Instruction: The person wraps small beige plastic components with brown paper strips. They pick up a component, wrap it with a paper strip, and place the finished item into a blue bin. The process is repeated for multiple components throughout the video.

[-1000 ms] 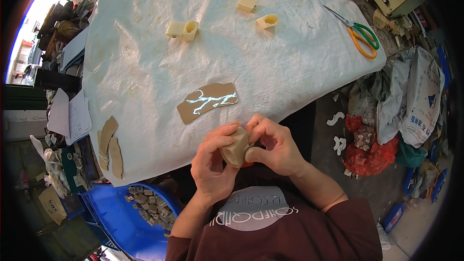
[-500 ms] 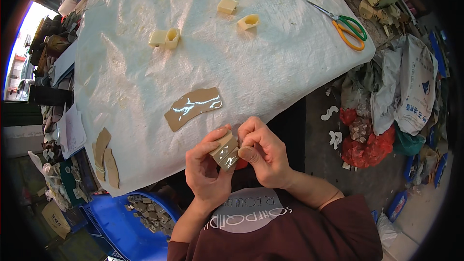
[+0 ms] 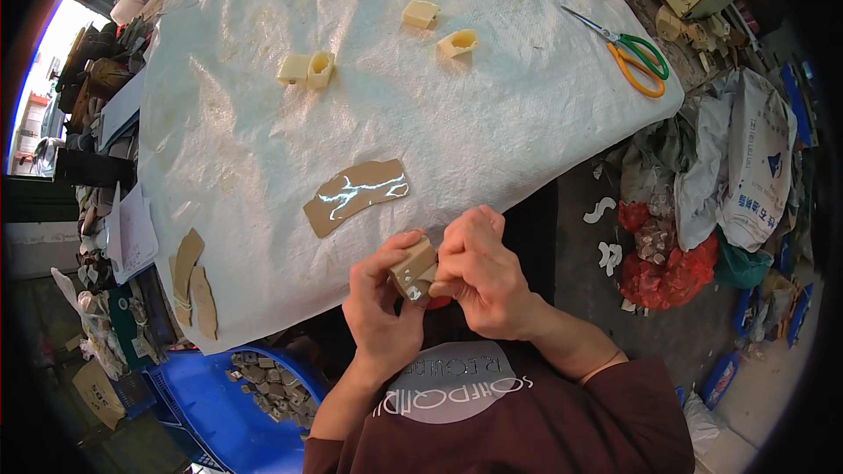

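My left hand grips a small block near the table's front edge, thumb and fingers around its sides. The block is tan, with a shiny brown covering on part of it. At the block's right side, my right hand has its fingers bent and pressed together; what they pinch is hidden behind them. Just beyond my hands, a curved, glossy brown sheet lies flat on the white table cover. Several hollow cream blocks are farther back.
Scissors with green and orange handles rest at the right table edge. Narrow brown strips lie front left. Below them, a blue bin holds many small brown pieces. Plastic bags and white scraps are on the right.
The block has been turned in my left hand, so more of its tan side shows. My right hand has shifted slightly and its fingers have curled in closer to the block.
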Demonstrator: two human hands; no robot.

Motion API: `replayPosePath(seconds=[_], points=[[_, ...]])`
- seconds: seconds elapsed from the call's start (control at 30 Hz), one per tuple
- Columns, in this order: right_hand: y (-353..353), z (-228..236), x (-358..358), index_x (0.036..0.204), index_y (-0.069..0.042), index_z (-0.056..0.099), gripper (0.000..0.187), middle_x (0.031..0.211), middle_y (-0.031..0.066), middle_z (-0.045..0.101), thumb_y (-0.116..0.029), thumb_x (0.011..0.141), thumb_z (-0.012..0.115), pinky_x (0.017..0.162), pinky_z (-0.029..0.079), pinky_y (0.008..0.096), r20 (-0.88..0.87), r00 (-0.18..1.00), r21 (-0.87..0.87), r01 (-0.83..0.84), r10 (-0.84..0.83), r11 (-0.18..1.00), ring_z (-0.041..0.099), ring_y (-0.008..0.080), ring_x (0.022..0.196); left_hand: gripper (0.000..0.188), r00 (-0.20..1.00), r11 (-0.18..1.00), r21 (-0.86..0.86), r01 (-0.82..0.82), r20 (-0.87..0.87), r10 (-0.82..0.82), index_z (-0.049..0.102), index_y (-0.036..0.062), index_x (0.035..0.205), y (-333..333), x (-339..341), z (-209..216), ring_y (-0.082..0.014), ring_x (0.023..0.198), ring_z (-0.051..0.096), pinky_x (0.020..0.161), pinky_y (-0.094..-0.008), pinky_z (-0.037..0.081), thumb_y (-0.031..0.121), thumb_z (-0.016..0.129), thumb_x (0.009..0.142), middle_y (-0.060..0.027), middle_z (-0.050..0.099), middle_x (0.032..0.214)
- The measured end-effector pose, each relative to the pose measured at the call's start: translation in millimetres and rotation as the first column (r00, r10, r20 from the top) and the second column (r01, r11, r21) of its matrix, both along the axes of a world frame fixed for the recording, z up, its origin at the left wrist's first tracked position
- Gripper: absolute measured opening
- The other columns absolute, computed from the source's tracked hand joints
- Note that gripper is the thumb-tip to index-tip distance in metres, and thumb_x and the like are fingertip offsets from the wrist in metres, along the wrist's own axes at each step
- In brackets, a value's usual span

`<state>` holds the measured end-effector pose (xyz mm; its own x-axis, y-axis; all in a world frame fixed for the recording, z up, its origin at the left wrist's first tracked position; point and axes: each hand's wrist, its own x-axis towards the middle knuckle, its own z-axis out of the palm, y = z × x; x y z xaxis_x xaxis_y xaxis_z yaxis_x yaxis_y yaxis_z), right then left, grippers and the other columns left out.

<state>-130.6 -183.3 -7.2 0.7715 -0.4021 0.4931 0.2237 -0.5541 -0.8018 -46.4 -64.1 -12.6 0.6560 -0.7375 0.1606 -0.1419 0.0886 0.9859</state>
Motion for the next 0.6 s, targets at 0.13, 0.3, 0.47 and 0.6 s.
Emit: replayPosePath(seconds=[0.13,0.3,0.47,0.6], points=[[4.7,-10.0,1.0,0.076,-0.009,0.049,0.021,0.077,0.0012,0.047,-0.003,0.068,0.068,0.078,0.029,0.0367,0.111,0.992,0.039,0.058,-0.062,0.998,0.048,0.0186,0.075,0.045,0.992,1.0,0.015,0.026,-0.127,-0.024,0.039,0.0009,0.107,-2.9,1.6,-1.7,-0.0285,0.112,0.051,0.089,-0.0353,0.048,-0.014,0.062,0.072,-0.0197,0.049,0.121],[3.1,-7.0,-1.2,0.08,-0.006,0.05,0.017,0.078,0.0056,0.049,-0.004,0.074,0.066,0.072,0.035,0.0323,-0.062,0.996,0.18,0.076,-0.066,0.981,0.047,0.02,0.072,0.045,0.997,0.999,-0.023,0.032,-0.072,-0.033,0.039,0.0016,0.106,-0.5,-0.6,-0.8,-0.0301,0.113,0.051,0.091,-0.0371,0.047,-0.012,0.064,0.072,-0.0206,0.049,0.119],[8.1,-3.3,-1.9,0.075,-0.007,0.05,0.016,0.07,0.0023,0.049,-0.005,0.075,0.067,0.079,0.036,0.0328,-0.12,0.992,0.566,0.033,0.043,0.823,0.05,0.0157,0.072,0.046,0.993,0.995,-0.092,0.032,0.113,-0.022,0.038,0.0037,0.105,1.7,-1.2,-6.9,-0.0326,0.113,0.05,0.091,-0.0388,0.047,-0.01,0.067,0.071,-0.0222,0.049,0.118],[6.1,-13.5,-0.8,0.095,-0.006,0.05,0.028,0.088,0.0036,0.05,-0.014,0.078,0.069,0.079,0.041,0.0294,0.104,0.984,0.87,-0.161,0.146,0.465,0.049,0.013,0.085,0.046,0.988,0.985,-0.171,0.026,0.152,0.0,0.038,0.0058,0.103,-0.6,-3.5,-7.0,-0.0336,0.112,0.051,0.092,-0.04,0.046,-0.007,0.068,0.072,-0.022,0.051,0.117]])
